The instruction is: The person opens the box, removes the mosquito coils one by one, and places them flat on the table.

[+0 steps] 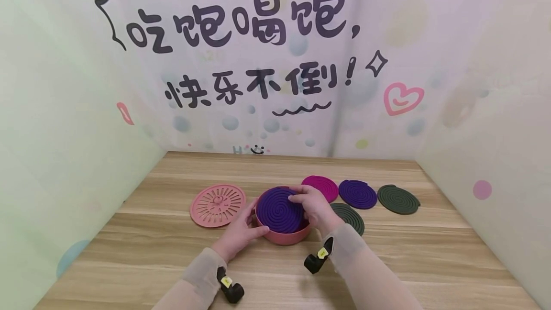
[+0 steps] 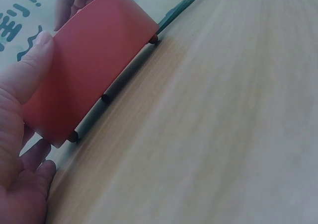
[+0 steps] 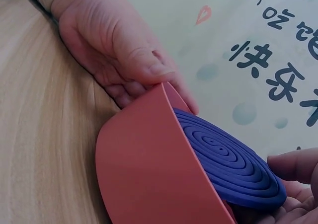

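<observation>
A round pink mosquito coil box (image 1: 287, 238) stands on the table, its small dark feet showing in the left wrist view. My left hand (image 1: 238, 232) holds the box by its left side, thumb near the front rim. With my right hand (image 1: 317, 208) I pinch the right edge of a purple mosquito coil (image 1: 280, 210). The right wrist view shows this coil (image 3: 221, 147) tilted, one edge inside the box (image 3: 154, 159) and the pinched edge raised above the rim. What lies beneath the coil is hidden.
A slotted pink lid (image 1: 218, 206) lies left of the box. To the right lie a magenta coil (image 1: 320, 188), another purple coil (image 1: 358, 193), a dark green coil (image 1: 398, 199) and a second green one (image 1: 349, 218), partly behind my right wrist. A printed backdrop (image 1: 258, 123) encloses the table.
</observation>
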The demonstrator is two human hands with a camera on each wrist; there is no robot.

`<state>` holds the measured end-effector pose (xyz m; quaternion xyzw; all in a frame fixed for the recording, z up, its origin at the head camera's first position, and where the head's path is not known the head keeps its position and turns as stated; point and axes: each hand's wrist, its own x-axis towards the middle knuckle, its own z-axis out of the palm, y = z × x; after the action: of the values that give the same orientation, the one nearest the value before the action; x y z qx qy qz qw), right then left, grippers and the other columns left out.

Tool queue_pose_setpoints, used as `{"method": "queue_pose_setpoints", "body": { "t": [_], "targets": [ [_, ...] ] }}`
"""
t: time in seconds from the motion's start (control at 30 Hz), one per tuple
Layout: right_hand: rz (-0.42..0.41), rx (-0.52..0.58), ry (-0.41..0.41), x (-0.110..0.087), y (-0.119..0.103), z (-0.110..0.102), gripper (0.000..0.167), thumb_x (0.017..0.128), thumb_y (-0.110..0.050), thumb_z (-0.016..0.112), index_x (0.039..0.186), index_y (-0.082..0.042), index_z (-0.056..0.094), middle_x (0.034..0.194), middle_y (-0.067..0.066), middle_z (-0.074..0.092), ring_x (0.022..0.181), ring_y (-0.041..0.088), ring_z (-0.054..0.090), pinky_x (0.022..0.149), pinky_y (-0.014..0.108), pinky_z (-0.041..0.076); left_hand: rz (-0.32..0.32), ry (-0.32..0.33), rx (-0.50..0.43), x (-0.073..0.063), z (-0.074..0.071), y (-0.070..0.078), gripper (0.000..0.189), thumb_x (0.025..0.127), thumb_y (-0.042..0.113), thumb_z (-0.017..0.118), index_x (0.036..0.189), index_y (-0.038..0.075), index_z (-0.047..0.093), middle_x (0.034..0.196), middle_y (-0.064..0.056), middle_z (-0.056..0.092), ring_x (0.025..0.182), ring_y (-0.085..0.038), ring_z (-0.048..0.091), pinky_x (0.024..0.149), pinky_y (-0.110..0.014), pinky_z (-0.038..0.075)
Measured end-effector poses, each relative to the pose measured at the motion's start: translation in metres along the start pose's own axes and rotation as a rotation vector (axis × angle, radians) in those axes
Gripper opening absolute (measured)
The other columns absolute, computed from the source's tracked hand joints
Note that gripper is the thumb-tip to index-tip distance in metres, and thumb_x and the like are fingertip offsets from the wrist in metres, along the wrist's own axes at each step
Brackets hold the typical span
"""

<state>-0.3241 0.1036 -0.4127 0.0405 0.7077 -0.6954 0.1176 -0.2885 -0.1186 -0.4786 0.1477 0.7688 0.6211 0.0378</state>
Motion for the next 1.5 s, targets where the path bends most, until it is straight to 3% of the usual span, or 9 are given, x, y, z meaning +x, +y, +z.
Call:
{"method": "queue_pose_setpoints", "body": {
  "t": [0.2,0.37,0.47,0.7,0.97,1.27,1.5],
  "targets": [
    [0.019,0.034,-0.005,0.001,0.0,-0.002,0.037,0.092,-0.008,0.061,0.129,-0.007,0.058,0.134,0.015,0.05,0.119,0.031,0.048,0.102,0.053,0.038,-0.014,0.017,0.008,-0.001,0.002,0.003,0.084,0.083,0.013,0.076,0.151,0.009,0.028,0.152,-0.017,0.031,0.138,-0.035,0.032,0.113,-0.05,0.027],
    [0.022,0.044,0.001,0.001,-0.002,-0.003,0.038,0.089,-0.003,0.062,0.127,-0.007,0.059,0.128,0.014,0.054,0.11,0.028,0.052,0.086,0.038,0.046,-0.007,0.018,0.008,-0.005,0.004,0.016,0.082,0.083,0.01,0.075,0.151,0.006,0.028,0.151,-0.019,0.032,0.138,-0.036,0.032,0.114,-0.05,0.025],
    [0.019,0.058,-0.006,0.0,-0.003,-0.003,0.04,0.087,0.0,0.062,0.127,-0.007,0.059,0.126,0.015,0.055,0.105,0.027,0.055,0.08,0.033,0.049,-0.002,0.011,0.0,-0.004,0.003,0.015,0.083,0.083,0.01,0.075,0.151,0.005,0.027,0.152,-0.018,0.032,0.138,-0.036,0.031,0.114,-0.05,0.025],
    [0.035,0.115,-0.004,0.001,-0.003,-0.004,0.042,0.088,0.001,0.06,0.129,-0.006,0.058,0.13,0.016,0.054,0.106,0.026,0.058,0.086,0.037,0.052,-0.002,0.0,0.007,0.002,0.0,0.001,0.087,0.082,0.017,0.078,0.152,0.01,0.027,0.153,-0.016,0.03,0.138,-0.034,0.032,0.113,-0.049,0.026],
    [0.031,0.239,-0.005,0.004,0.0,-0.008,0.043,0.089,0.002,0.059,0.131,-0.003,0.054,0.124,0.015,0.059,0.093,0.018,0.065,0.076,0.031,0.056,-0.006,-0.005,-0.007,0.002,-0.001,0.002,0.088,0.081,0.021,0.079,0.152,0.009,0.027,0.154,-0.016,0.029,0.14,-0.034,0.029,0.114,-0.049,0.024],
    [0.04,0.315,0.002,0.001,0.0,-0.015,0.04,0.09,0.001,0.058,0.129,-0.006,0.056,0.117,0.01,0.064,0.09,0.017,0.067,0.077,0.031,0.055,-0.02,-0.009,-0.025,0.002,0.0,0.001,0.089,0.081,0.021,0.079,0.152,0.009,0.026,0.155,-0.016,0.025,0.141,-0.036,0.026,0.114,-0.049,0.024],
    [0.028,0.379,-0.042,-0.002,-0.003,-0.028,0.046,0.091,0.002,0.057,0.137,-0.004,0.048,0.102,0.0,0.069,0.084,0.012,0.067,0.074,0.025,0.055,-0.019,-0.002,-0.023,0.002,0.0,0.001,0.088,0.081,0.017,0.078,0.152,0.01,0.027,0.155,-0.015,0.026,0.14,-0.035,0.029,0.114,-0.048,0.026]
  ]
}}
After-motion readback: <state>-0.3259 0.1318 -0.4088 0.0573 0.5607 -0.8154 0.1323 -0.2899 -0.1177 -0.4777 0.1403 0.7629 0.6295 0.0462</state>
